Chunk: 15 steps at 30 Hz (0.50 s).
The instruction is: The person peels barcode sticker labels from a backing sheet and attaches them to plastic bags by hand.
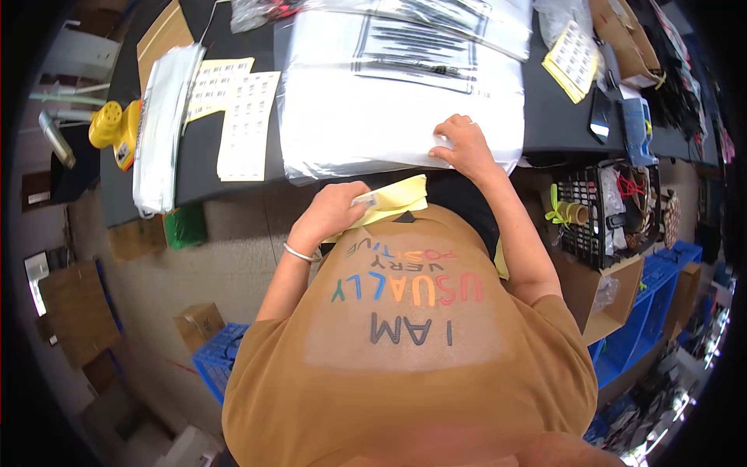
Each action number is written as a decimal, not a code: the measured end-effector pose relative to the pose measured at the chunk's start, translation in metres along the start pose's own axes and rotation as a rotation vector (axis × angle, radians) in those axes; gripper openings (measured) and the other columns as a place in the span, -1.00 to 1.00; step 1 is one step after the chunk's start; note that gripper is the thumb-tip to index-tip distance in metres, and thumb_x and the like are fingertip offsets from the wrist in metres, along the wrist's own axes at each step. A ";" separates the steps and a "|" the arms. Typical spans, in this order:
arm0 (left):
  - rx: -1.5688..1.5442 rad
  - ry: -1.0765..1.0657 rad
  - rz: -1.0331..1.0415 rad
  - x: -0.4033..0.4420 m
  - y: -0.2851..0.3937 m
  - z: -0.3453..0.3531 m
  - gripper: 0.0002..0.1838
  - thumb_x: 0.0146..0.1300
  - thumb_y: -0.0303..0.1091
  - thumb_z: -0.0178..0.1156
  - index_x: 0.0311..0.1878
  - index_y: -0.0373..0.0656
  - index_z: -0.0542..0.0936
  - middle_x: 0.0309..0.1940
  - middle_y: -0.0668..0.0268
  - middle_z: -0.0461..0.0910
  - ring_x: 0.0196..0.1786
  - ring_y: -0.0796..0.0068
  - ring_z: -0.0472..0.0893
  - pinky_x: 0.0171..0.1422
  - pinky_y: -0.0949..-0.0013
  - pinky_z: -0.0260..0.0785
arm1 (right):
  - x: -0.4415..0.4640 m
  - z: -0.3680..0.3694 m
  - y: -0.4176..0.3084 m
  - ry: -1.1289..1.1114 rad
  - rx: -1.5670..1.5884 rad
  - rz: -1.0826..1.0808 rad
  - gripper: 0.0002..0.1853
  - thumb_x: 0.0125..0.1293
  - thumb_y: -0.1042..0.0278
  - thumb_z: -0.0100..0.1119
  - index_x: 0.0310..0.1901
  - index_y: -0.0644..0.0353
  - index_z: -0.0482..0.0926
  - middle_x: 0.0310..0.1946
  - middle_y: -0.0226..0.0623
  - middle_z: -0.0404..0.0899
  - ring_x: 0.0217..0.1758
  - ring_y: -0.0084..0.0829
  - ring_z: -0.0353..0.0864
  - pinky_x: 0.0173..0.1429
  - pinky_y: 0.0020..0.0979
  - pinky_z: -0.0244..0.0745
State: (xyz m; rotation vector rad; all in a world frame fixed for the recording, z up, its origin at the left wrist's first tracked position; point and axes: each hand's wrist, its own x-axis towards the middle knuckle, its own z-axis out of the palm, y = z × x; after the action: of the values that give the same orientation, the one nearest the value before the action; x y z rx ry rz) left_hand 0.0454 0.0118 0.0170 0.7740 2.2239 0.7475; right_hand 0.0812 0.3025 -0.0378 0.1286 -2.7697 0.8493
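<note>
My left hand (333, 212), with a bangle at the wrist, is closed on a yellow-backed label sheet (398, 196) held low in front of my body, just off the table's near edge. My right hand (464, 145) is over the near right part of a stack of clear plastic bags (350, 128). Its thumb and forefinger are pinched together, with a small whitish bit between them; whether that is a label or bag film I cannot tell. Dark printed text shows on the bags' far part.
More label sheets (247, 128) lie left of the bags, beside a long folded plastic bundle (165, 128) and a yellow tool (115, 128). At right are another label sheet (572, 61), a phone (600, 115) and a blue tape dispenser (638, 132). A black basket (589, 233) stands below.
</note>
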 end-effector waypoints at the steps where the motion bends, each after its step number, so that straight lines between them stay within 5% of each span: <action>1: -0.008 0.005 -0.013 -0.001 0.001 0.003 -0.70 0.12 -0.35 0.05 -0.15 -0.32 0.59 -0.30 -0.01 0.62 -0.22 0.04 0.62 -0.07 0.21 0.44 | 0.001 0.008 0.005 -0.053 -0.024 -0.014 -0.73 -0.01 0.29 0.39 -0.24 0.12 0.61 -0.24 -0.31 0.54 -0.14 -0.17 0.47 -0.10 -0.24 0.39; 15: 0.031 -0.016 0.044 0.011 0.003 0.008 -0.72 0.17 -0.36 0.03 -0.13 -0.28 0.60 -0.25 0.06 0.64 -0.16 0.07 0.62 -0.04 0.19 0.45 | 0.015 0.014 0.010 -0.077 -0.038 0.042 -0.81 0.05 0.22 0.35 -0.38 0.13 0.62 -0.38 -0.25 0.53 -0.20 -0.18 0.52 -0.11 -0.20 0.42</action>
State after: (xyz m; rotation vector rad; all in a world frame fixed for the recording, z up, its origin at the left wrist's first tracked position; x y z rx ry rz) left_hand 0.0460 0.0239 0.0096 0.8444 2.2155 0.7268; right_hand 0.0626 0.3028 -0.0513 0.0985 -2.8683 0.8178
